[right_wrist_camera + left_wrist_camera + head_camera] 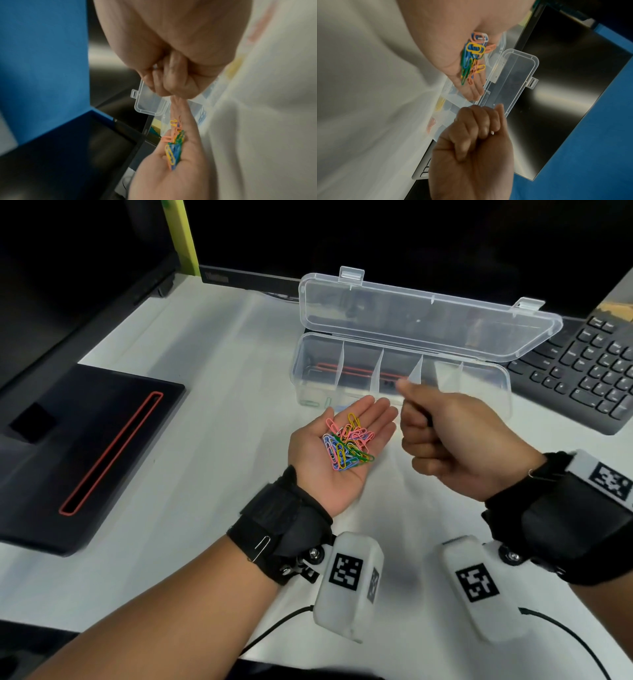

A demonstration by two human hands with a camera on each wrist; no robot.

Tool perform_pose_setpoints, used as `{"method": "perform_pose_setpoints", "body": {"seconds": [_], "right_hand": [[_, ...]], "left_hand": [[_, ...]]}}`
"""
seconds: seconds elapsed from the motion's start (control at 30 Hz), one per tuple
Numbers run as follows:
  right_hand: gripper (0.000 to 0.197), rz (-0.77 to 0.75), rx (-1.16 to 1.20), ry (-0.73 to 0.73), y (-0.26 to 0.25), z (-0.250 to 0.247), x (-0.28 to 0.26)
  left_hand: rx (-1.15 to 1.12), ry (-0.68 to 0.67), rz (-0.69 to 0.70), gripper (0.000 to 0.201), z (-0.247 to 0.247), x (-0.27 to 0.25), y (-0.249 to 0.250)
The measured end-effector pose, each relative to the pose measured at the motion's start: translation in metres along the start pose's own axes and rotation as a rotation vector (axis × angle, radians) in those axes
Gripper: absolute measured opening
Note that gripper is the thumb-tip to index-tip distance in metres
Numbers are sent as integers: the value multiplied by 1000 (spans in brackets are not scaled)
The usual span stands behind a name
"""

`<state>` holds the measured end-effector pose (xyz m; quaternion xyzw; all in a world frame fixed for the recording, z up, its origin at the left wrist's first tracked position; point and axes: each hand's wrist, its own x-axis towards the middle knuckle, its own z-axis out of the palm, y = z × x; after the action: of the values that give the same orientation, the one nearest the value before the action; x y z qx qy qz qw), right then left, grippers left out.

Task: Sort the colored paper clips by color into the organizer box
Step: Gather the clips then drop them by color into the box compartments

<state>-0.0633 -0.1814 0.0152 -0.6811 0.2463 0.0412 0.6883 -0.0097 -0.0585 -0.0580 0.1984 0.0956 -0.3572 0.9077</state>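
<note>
My left hand (318, 477) lies palm up over the white table, fingers straight, carrying a heap of mixed paper clips (347, 445): pink, blue, yellow and green. The left wrist view shows the same heap of clips (473, 56) on the palm. Just right of it my right hand (455, 440) is curled into a fist with the thumb laid along the index finger; no clip shows in it. Behind both hands the clear organizer box (479, 392) stands with its lid (428, 316) tipped back. Green clips (313, 402) lie in its leftmost compartment, and yellow clips (441, 104) in another.
A black keyboard (589, 371) lies to the right of the box. A black monitor base with a red-edged slot (85, 446) sits at the left, with dark screens behind. A silver clip (262, 546) hangs on my left wrist strap.
</note>
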Motion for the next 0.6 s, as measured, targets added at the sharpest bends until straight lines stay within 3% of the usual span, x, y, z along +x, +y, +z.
{"method": "perform_pose_setpoints", "body": {"seconds": [0.13,0.23,0.37,0.6], "right_hand": [[38,-363,-755,28,7,2,-6],[20,-442,-1095,55,11,7,-11],[18,-485,-1152,57,17,10,-10],[22,-362,-884,-31,16,6,-10]], "left_hand": [[7,10,6,47,0,1,2],[31,-9,-8,47,-1,1,2],[44,-12,-7,47,-2,1,2],[52,-15,-15,48,-3,1,3]]}}
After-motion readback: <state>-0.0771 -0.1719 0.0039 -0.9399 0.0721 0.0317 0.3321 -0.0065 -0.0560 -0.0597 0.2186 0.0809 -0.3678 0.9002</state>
